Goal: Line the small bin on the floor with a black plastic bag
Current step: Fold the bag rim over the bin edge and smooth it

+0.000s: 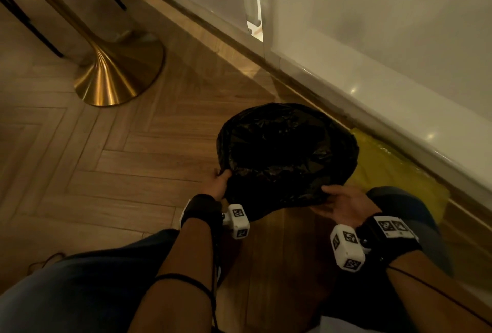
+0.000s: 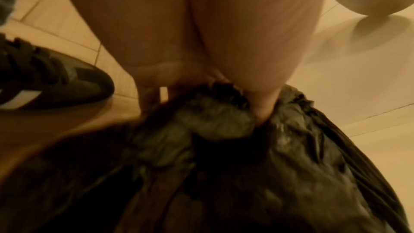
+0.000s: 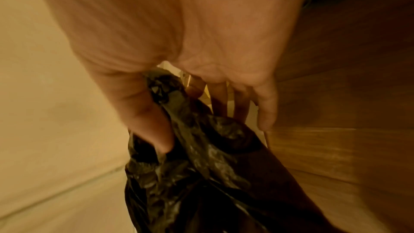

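A black plastic bag (image 1: 287, 151) is spread over the mouth of the small wood-toned bin (image 1: 282, 247) on the floor and hides its rim. My left hand (image 1: 219, 185) pinches the bag's edge at the near left side. My right hand (image 1: 338, 200) grips the edge at the near right side. In the left wrist view, my thumb (image 2: 262, 109) presses into bunched black plastic bag (image 2: 291, 166). In the right wrist view, thumb and fingers (image 3: 161, 127) pinch a gathered fold of the bag (image 3: 201, 174) beside the bin wall (image 3: 336, 112).
A gold pedestal table base (image 1: 117, 74) stands at the back left on the herringbone wood floor. A white skirting board (image 1: 372, 93) runs behind the bin. Yellow plastic (image 1: 394, 173) lies between bin and wall. My black shoe (image 2: 56, 81) is near the bin.
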Demonstrator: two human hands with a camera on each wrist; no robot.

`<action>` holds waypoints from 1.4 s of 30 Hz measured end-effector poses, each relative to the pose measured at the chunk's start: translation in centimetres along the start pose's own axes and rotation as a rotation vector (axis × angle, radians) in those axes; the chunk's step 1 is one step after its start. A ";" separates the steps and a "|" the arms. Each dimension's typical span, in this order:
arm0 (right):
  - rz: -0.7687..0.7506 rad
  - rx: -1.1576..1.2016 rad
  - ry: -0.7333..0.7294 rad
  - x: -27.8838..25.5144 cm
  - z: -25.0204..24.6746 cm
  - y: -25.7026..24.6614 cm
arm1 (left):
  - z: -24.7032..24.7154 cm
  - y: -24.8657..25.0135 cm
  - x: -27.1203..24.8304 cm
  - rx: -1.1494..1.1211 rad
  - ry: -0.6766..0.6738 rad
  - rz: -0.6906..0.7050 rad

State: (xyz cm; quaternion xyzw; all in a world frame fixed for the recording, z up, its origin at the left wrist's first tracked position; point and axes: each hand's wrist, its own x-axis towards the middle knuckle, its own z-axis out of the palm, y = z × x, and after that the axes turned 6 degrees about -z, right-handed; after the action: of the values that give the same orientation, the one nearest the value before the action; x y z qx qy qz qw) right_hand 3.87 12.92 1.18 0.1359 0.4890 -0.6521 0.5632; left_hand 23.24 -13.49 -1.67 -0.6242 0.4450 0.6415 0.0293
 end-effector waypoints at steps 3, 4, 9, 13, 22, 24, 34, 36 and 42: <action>-0.138 -0.032 0.078 0.5 0.7 0.9 | 0.4 -0.4 -0.7 -0.042 0.022 0.045; -0.187 -0.032 0.109 0.7 0.9 1.2 | 0.3 -0.6 -0.6 -0.053 0.020 0.045; -0.303 -0.049 0.335 1.1 2.4 1.6 | 0.3 -0.5 -3.5 -0.237 -0.109 -0.057; -0.309 -0.107 0.525 1.6 2.9 1.7 | 0.7 -1.1 -6.1 -0.420 -0.143 -0.033; -0.210 0.083 0.195 0.7 3.2 1.5 | 0.9 -3.0 -5.8 -0.434 -0.238 0.053; -0.156 -0.103 0.121 0.6 3.2 1.9 | 1.0 -2.7 -5.6 -0.407 -0.198 0.060; -0.155 -0.250 0.349 1.4 5.3 3.3 | 2.1 -2.1 -4.0 -0.240 0.111 0.107; -0.125 -0.219 0.383 1.5 5.5 3.2 | 2.4 -2.2 -3.9 -0.223 0.117 0.137; -0.075 -0.114 0.387 1.1 6.1 2.7 | 2.0 -1.8 -5.8 -0.328 -0.138 0.054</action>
State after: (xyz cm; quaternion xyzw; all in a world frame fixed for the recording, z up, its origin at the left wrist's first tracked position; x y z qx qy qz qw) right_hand 8.11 7.72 2.01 0.2084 0.6290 -0.6055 0.4408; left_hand 24.00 -8.18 1.86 -0.5629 0.3478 0.7474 -0.0597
